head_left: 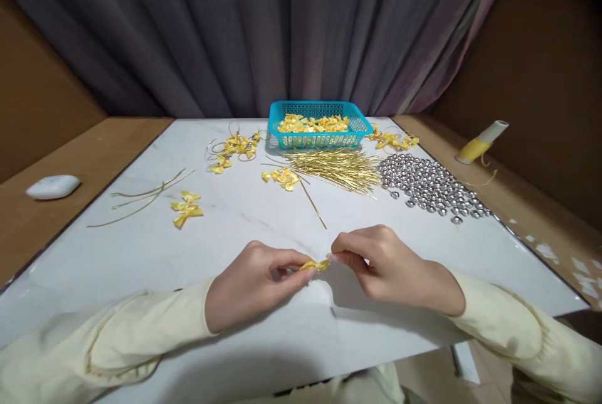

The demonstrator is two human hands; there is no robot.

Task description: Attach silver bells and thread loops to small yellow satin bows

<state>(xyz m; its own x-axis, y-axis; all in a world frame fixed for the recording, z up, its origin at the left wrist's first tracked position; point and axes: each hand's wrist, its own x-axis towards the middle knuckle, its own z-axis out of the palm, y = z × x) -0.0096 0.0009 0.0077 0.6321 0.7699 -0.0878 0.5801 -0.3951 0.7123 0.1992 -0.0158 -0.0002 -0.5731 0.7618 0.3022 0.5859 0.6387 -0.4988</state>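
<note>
Between the thumb and index finger of my left hand (pixel 261 281) is a small yellow ribbon bow (pixel 315 264), held just above the table. My right hand (pixel 383 260) has its thumb and fingers pinched together at the bow's right end; whatever sits between those fingertips is hidden. Ahead of my hands lie loose yellow bows (pixel 282 178) and a single gold wire tie (pixel 314 206). More bows (pixel 187 208) rest to the left, beside several separate gold ties (pixel 145 194).
A blue basket (pixel 321 139) of yellow bows stands at the back. Before it spreads a pile of gold ties (pixel 333 169), with small silver bells or beads (pixel 430 184) to its right. Bows with ties (pixel 239 143) flank the basket. A yellow thread spool (pixel 482 142) and white object (pixel 53 187) sit outward.
</note>
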